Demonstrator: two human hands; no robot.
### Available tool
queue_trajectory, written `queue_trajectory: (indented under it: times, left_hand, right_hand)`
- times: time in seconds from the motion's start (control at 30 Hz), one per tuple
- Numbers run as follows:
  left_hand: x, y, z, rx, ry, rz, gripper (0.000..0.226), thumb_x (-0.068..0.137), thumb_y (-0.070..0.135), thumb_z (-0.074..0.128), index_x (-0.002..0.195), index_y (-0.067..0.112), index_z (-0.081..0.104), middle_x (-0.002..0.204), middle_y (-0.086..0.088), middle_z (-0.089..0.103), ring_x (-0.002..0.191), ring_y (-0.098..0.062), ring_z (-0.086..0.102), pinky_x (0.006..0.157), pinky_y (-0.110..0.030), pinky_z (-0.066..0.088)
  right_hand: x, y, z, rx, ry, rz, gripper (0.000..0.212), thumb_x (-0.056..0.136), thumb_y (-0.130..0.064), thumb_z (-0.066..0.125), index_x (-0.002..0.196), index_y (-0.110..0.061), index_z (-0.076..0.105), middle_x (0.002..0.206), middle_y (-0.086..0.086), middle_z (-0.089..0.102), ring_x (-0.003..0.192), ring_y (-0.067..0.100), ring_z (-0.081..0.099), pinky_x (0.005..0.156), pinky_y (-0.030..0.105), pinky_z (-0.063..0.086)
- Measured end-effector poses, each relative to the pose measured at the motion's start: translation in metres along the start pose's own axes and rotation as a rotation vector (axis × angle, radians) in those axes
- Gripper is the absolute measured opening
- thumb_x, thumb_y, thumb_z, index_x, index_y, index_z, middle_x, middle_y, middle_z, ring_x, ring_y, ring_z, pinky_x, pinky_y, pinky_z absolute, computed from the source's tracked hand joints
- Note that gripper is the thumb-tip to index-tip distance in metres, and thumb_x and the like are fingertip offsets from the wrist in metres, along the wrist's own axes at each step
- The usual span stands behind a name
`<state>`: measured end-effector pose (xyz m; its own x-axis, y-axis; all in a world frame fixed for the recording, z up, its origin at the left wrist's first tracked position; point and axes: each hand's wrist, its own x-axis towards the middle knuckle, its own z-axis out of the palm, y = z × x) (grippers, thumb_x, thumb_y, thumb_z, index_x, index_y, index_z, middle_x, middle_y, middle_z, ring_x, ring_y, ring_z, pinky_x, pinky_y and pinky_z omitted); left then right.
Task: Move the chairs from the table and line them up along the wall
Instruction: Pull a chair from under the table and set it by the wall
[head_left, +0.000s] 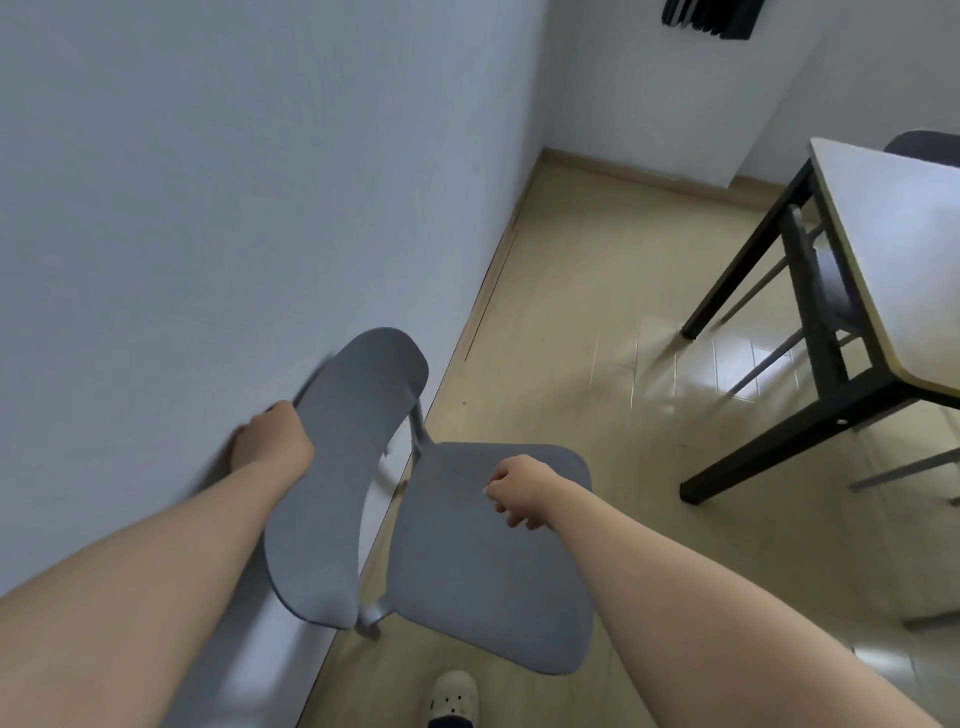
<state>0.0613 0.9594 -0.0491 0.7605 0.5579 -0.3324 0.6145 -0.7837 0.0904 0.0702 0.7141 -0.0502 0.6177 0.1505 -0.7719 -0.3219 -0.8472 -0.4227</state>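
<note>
A grey chair (488, 561) stands right below me, its curved backrest against the white wall (208, 208) on the left. My left hand (272, 439) is wrapped over the top edge of the backrest. Above the seat hovers my right hand (519, 491), fingers loosely curled, holding nothing. At the right stands the table (904, 249) with a pale top and black legs. A second grey chair (826, 280) is tucked under the table, and the backrest of a third chair (930, 148) shows behind its far edge.
The floor (597, 322) is beige and glossy, with open room between the wall and the table. A wooden skirting runs along the walls. My shoe (453, 696) is at the bottom edge. A dark object (711, 15) hangs on the far wall.
</note>
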Motion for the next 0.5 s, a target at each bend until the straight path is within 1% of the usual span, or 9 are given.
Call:
queue_trajectory:
  times: [0.07,0.13,0.2,0.27,0.33,0.37,0.43,0.47,0.5]
  left_hand:
    - [-0.007,0.003,-0.006,0.007,0.014,-0.011,0.033,0.094,-0.001,0.040,0.125,-0.005,0.051,0.131,-0.026,0.055,0.122,-0.041,0.053,0.098,-0.041,0.045]
    - [-0.014,0.006,-0.012,-0.010,0.050,0.003,0.031,0.093,0.000,0.041,0.122,-0.005,0.051,0.128,-0.027,0.056,0.120,-0.041,0.054,0.095,-0.042,0.046]
    - [-0.023,0.011,-0.020,-0.038,0.085,0.040,0.030,0.093,0.003,0.041,0.121,-0.002,0.049,0.126,-0.026,0.057,0.117,-0.042,0.055,0.091,-0.041,0.047]
    - [-0.034,0.023,-0.029,-0.054,0.094,0.112,0.032,0.093,0.006,0.041,0.124,0.002,0.047,0.124,-0.024,0.058,0.113,-0.041,0.056,0.087,-0.039,0.046]
    - [-0.045,0.041,-0.033,-0.078,0.051,0.221,0.037,0.093,0.009,0.042,0.130,0.008,0.044,0.123,-0.021,0.059,0.105,-0.038,0.058,0.081,-0.036,0.045]
    - [-0.051,0.052,-0.034,-0.097,0.005,0.270,0.038,0.092,0.010,0.042,0.130,0.010,0.045,0.120,-0.019,0.060,0.096,-0.036,0.059,0.078,-0.035,0.046]
    - [-0.065,0.076,-0.034,-0.129,-0.108,0.344,0.036,0.090,0.010,0.041,0.125,0.012,0.050,0.107,-0.014,0.064,0.079,-0.032,0.062,0.074,-0.036,0.054]
    - [-0.073,0.091,-0.034,-0.136,-0.157,0.376,0.036,0.088,0.009,0.040,0.122,0.013,0.052,0.100,-0.012,0.064,0.077,-0.032,0.066,0.075,-0.037,0.057]
    - [-0.081,0.104,-0.033,-0.134,-0.191,0.409,0.037,0.088,0.009,0.040,0.122,0.013,0.053,0.099,-0.010,0.062,0.079,-0.031,0.069,0.077,-0.037,0.059]
  right_hand:
    - [-0.003,0.000,0.001,0.007,0.004,-0.003,0.034,0.097,-0.015,0.038,0.124,-0.004,0.054,0.101,0.010,0.057,0.081,0.026,0.057,0.066,0.030,0.043]
    - [-0.006,-0.002,0.002,0.011,0.010,-0.008,0.034,0.097,-0.015,0.038,0.124,-0.004,0.055,0.102,0.010,0.057,0.082,0.026,0.057,0.069,0.031,0.043]
    - [-0.008,-0.004,0.002,0.032,0.012,-0.017,0.034,0.097,-0.015,0.037,0.124,-0.004,0.055,0.102,0.010,0.057,0.082,0.026,0.057,0.071,0.032,0.043]
    - [-0.012,-0.007,0.002,0.066,0.012,-0.026,0.034,0.098,-0.015,0.037,0.126,-0.004,0.054,0.102,0.009,0.057,0.082,0.025,0.057,0.072,0.032,0.044]
    - [-0.019,-0.009,0.000,0.096,0.014,-0.035,0.033,0.099,-0.016,0.038,0.127,-0.006,0.053,0.098,0.007,0.057,0.074,0.020,0.058,0.070,0.030,0.044]
    - [-0.022,-0.008,-0.002,0.113,0.015,-0.038,0.033,0.099,-0.016,0.039,0.128,-0.006,0.052,0.092,0.004,0.058,0.067,0.016,0.057,0.066,0.028,0.044]
    - [-0.031,-0.003,-0.010,0.159,0.049,-0.046,0.034,0.098,-0.015,0.041,0.129,-0.005,0.052,0.084,0.003,0.056,0.058,0.012,0.050,0.057,0.025,0.042]
    - [-0.035,0.004,-0.017,0.183,0.083,-0.050,0.035,0.097,-0.015,0.043,0.129,-0.004,0.052,0.086,0.005,0.056,0.057,0.012,0.049,0.055,0.025,0.041]
    - [-0.040,0.011,-0.025,0.197,0.105,-0.048,0.035,0.097,-0.014,0.044,0.130,-0.003,0.052,0.091,0.007,0.055,0.057,0.013,0.047,0.055,0.025,0.040]
